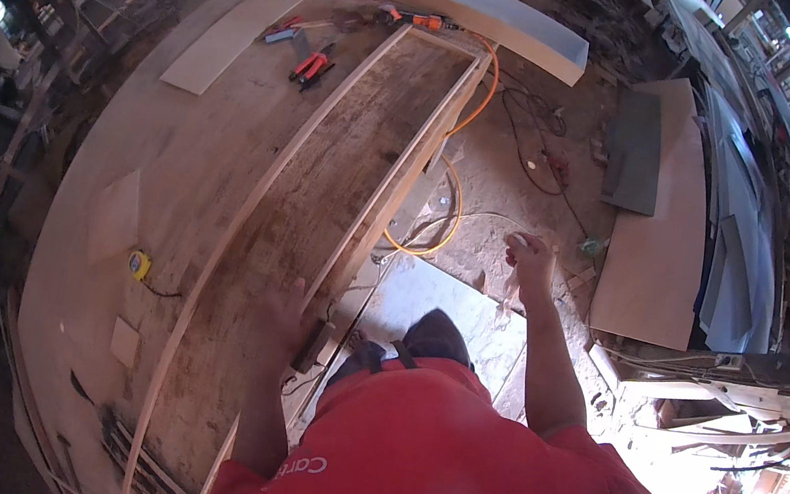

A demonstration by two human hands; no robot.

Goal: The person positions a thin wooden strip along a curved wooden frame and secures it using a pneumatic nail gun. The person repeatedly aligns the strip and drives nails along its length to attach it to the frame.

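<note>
**Hands at the wooden frame**

Low in the middle of the frame, the left hand (pixel 287 318) is lying flat and open on the near end of a long wooden frame (pixel 323 186), fingers spread over its right rail. That frame is running from the lower left up to the top centre across a workbench (pixel 164 164). Right of centre, the right hand (pixel 529 263) is hanging out over the floor, fingers loosely pinching a pale scrap (pixel 509 298) that I cannot identify. An orange cable (pixel 453 195) is looping just right of the frame. Red pliers (pixel 311 65) are lying at the upper left, and a yellow tape measure (pixel 140 264) is sitting at the left.
</note>
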